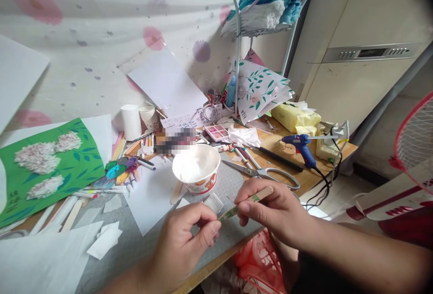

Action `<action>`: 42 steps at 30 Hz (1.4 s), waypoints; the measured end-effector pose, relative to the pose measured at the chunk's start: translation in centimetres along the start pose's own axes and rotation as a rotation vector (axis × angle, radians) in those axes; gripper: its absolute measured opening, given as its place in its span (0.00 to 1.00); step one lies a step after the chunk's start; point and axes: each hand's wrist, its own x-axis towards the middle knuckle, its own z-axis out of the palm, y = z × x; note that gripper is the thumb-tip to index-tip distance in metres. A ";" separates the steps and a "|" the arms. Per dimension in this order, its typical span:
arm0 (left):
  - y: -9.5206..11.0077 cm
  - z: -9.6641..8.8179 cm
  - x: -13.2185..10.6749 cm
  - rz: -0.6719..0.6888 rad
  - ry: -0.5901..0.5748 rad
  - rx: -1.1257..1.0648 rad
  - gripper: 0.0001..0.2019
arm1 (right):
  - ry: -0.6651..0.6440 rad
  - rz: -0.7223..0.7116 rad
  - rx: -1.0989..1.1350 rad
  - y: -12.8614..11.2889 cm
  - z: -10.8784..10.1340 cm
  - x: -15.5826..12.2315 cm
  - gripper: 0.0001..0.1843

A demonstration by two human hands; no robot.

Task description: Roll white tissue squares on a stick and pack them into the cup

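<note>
Left hand (192, 235) pinches the lower end of a flat wooden stick (230, 213) and right hand (267, 206) grips it nearer the far end, apparently to steady it (green markings visible), above the near edge of the desk (216, 263), with the paper bowl (196, 172) just beyond, presumably for easy reach.

- The mat (135, 260) lies on the desk (216, 264).
- The stick (264, 194) is between the left hand (191, 235) and the right hand (267, 206), before the tub (201, 181).
- Scissors (259, 173) lie just right of the tub; the glue gun (306, 149) is farther right, before the tissue pack (294, 118).
- The palette (120, 170) sits left of the tub, the picture (47, 167) farther left.
- Paper cups (148, 118) stand behind the palette, slightly right.
</note>
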 end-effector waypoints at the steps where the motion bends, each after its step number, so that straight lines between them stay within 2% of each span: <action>1: 0.2 0.1 0.0 -0.015 -0.007 -0.027 0.09 | 0.022 0.040 0.062 0.2 -0.1 -0.1 0.13; 4: 0.8 0.3 0.0 -0.029 -0.007 -0.106 0.08 | 0.083 0.089 0.184 0.6 -0.2 -0.3 0.13; 8: 1.0 0.5 -0.1 -0.086 -0.010 -0.200 0.07 | 0.146 0.079 0.259 0.5 -0.6 -0.5 0.10; 11: 0.7 0.3 -0.1 -0.136 -0.004 -0.189 0.06 | 0.177 0.077 0.238 -0.2 -1.0 -0.4 0.10; 13: 0.4 0.1 0.0 -0.114 -0.013 -0.162 0.04 | 0.155 0.061 0.187 -0.6 -1.1 -0.3 0.11; 16: 0.1 -0.3 0.4 0.003 -0.134 -0.089 0.08 | 0.095 0.024 0.059 -0.8 -0.6 0.1 0.13; 17: -0.1 -0.3 0.5 0.023 -0.167 -0.066 0.04 | 0.069 0.017 0.006 -0.7 -0.4 0.3 0.14; 18: -0.2 -0.4 0.7 0.020 -0.173 -0.042 0.02 | 0.042 0.006 -0.042 -0.6 -0.1 0.5 0.15; 20: -0.6 -0.6 0.8 -0.012 -0.165 -0.020 0.09 | -0.025 -0.016 -0.113 -0.2 0.5 1.0 0.17; 23: -1.2 -1.3 1.0 0.007 -0.187 0.095 0.10 | -0.112 -0.032 -0.167 0.6 0.8 1.7 0.20; 26: -2.1 -2.4 1.2 0.071 -0.188 0.298 0.10 | -0.107 -0.003 -0.209 1.3 0.3 2.3 0.23; 30: -3.3 -3.5 1.3 0.058 -0.176 0.418 0.05 | -0.078 -0.009 -0.370 1.5 -1.2 2.8 0.22; 32: -3.5 -3.5 1.1 0.082 -0.221 0.523 0.02 | -0.085 -0.049 -0.460 1.4 -1.8 2.8 0.22; 36: -3.1 -2.5 0.7 0.126 -0.284 0.696 0.11 | -0.133 -0.071 -0.544 1.1 -2.1 2.3 0.18; 40: -3.3 -1.6 0.4 0.062 -0.276 0.735 0.05 | -0.141 -0.062 -0.533 1.1 -1.7 1.8 0.16; 42: -3.6 -1.5 0.5 0.016 -0.271 0.711 0.06 | -0.152 -0.042 -0.528 1.2 -1.5 1.7 0.17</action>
